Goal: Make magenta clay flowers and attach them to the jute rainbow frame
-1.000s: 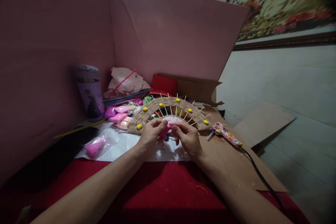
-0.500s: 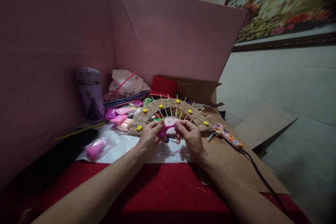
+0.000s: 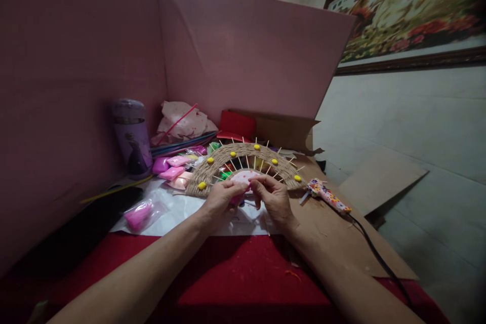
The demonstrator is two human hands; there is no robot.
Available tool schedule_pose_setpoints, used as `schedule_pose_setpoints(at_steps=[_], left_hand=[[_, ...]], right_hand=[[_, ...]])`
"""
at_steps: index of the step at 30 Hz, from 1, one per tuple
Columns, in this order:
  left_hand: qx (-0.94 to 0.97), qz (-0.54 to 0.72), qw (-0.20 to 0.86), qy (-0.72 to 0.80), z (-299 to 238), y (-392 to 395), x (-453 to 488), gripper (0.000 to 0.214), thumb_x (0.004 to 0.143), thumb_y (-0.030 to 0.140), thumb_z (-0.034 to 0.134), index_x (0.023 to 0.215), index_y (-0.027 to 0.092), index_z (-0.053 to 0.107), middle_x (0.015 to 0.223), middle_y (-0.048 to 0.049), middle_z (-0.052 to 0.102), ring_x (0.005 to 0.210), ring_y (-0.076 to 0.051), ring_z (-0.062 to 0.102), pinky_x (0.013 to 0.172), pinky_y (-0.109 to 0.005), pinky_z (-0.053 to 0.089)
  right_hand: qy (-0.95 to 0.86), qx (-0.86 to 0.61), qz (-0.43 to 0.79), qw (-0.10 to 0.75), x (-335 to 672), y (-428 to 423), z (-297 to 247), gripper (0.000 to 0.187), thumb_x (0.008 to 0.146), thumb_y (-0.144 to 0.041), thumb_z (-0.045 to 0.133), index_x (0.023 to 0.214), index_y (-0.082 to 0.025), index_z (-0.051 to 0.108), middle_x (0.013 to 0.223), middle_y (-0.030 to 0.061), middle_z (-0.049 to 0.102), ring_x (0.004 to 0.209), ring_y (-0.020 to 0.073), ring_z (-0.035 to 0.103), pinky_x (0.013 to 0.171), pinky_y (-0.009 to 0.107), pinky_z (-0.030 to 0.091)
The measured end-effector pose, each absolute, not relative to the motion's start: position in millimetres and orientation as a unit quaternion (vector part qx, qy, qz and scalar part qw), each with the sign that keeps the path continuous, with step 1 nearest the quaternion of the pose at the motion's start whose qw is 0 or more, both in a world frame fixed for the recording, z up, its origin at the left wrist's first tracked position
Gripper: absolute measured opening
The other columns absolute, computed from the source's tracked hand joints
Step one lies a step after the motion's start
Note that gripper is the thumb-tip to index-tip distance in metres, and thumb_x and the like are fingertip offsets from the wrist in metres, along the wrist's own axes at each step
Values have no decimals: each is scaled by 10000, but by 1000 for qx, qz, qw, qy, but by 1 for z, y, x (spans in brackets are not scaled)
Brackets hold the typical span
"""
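My left hand [image 3: 217,206] is closed on a lump of magenta modelling clay [image 3: 238,199], mostly hidden by the fingers. Thumb and forefinger of my right hand [image 3: 276,202] pinch at the same clay, close to the left fingertips. Just behind both hands stands a twine-wrapped arch [image 3: 197,173] with yellow button-like discs [image 3: 257,147] on its face. Thin sticks [image 3: 246,161] poke out from its inner and outer edges. A pale half-round piece with pink spots [image 3: 244,176] sits at the arch's centre, partly covered by my fingers.
A glue gun in flowered covering [image 3: 328,197] lies on cardboard [image 3: 341,243] at right, its cord trailing forward. Packets of pink clay [image 3: 175,167] and a purple tumbler [image 3: 132,139] are at left. A bagged pink lump [image 3: 138,217] rests on white paper [image 3: 174,220].
My hands have come closer together; the magenta clay that was stretched between them now shows less. The left fingers have shifted right toward the right fingertips.
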State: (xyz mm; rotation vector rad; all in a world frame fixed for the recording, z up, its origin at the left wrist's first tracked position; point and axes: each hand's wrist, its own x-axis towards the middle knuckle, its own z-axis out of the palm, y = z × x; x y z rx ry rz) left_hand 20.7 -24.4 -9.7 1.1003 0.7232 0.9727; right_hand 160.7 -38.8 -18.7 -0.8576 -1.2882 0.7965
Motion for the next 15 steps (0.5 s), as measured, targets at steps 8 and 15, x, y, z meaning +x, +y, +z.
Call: schedule_pose_setpoints(at_steps=[8,15], left_hand=[[527,434,650,333,-10,-24,20,340,670,423,665,547,156,496,466,43,403,396,-57,323,366,-205,196],[538,449,633,330,-9,-21,19,290,654,338,671,527,153,486,445,59,387,389,-43,291,398,-213,183]], right_hand=[[-587,-383,332,631,162,-39,-20,202,767,-352,641,738,-153,644,513,-50,491,376,54,394,337,183,352],[-586,-382,360,617,162,-40,-21,238,795,-376,598,907,-172,647,500,-57,493,379,75,436,334,190,378]])
